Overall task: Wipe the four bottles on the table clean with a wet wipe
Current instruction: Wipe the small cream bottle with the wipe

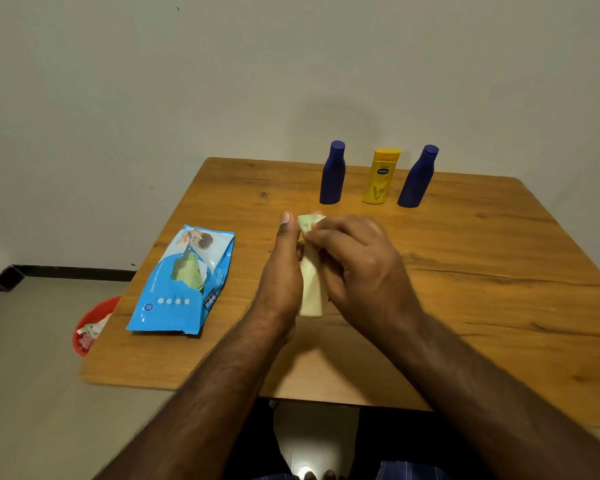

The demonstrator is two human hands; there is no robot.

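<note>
Over the middle of the wooden table (465, 271), my left hand (281, 271) grips a pale cream bottle (310, 292), held tilted. My right hand (357, 268) presses a light green wet wipe (307, 223) against the bottle's upper end; most of the wipe and the bottle's top are hidden by my fingers. At the far edge stand three upright bottles: a dark blue one (331, 173) on the left, a yellow one (380, 176) in the middle, another dark blue one (418, 176) on the right.
A blue wet-wipe pack (184, 282) lies on the table's left side with a green wipe poking out of its opening. A red bin (90, 325) with used wipes sits on the floor beside the left edge. A wall stands behind the table.
</note>
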